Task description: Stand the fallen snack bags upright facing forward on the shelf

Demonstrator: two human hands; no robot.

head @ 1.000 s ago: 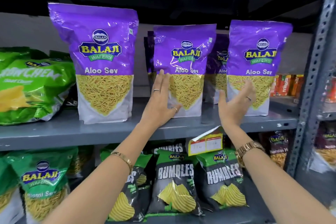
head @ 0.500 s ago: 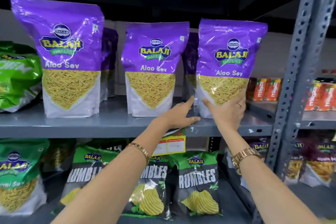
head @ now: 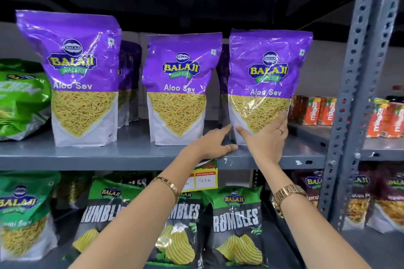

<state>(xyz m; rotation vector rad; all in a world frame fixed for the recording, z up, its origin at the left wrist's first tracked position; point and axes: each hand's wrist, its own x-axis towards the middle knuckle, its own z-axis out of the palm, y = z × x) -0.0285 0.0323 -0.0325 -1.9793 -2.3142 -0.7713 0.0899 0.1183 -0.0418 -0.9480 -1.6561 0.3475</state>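
Nearest, on the lower shelf, stand black-and-green crinkled Rumbles chip bags (head: 237, 225), below a yellow paper price tag (head: 206, 178). Above them, the left hand (head: 211, 145) rests on the grey metal shelf's front edge (head: 109, 160), holding nothing, index finger extended to touch the lower left corner of the right glossy purple Aloo Sev pouch (head: 267, 85). The right hand (head: 265, 138) cups that pouch's lower front, fingers spread wide along its right edge. It stands upright, label forward, near the shelf edge. The middle purple pouch (head: 181, 87) and the left purple pouch (head: 72, 76) also stand upright; more purple pouches sit behind. The slick film could slip, and a hasty release might tip the pouch forward off the edge.
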